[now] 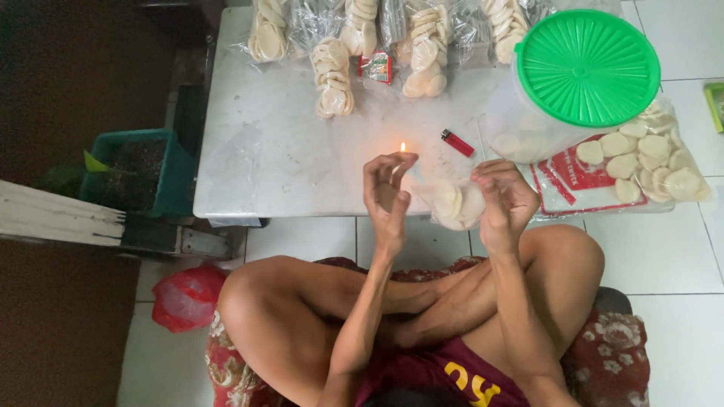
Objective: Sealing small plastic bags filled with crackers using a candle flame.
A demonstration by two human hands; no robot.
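**Clear bag of crackers held at candle flame over worktop edge**

White marble worktop (302,151), low, with tiled floor around. Large clear tub with green lid (587,66) at far right of worktop, more pale round crackers visible inside. Printed red-and-white sack of loose crackers (633,169) on floor side, just beside tub. Row of filled cracker packets (332,75) along far edge. Teal planter box (162,177) left of worktop, red plastic bag (187,296) on floor near knee. Seated cross-legged on patterned cushion (611,354).

Small clear bag of crackers (455,202) held above near edge of worktop, between both hands. Right hand (504,202) curled, fingers pinching bag top at right. Left hand (386,192) raised, fingertips pressed together on thin film edge right at flame; exact grip hard to tell. Lit candle flame (403,147) just beyond left fingertips. Red lighter (457,142) lying near flame, apart from hands.

Handling judgement: bag very light, film thin, slippery, melts fast; crackers brittle, crush easily. Best held by empty film at mouth, not around contents.
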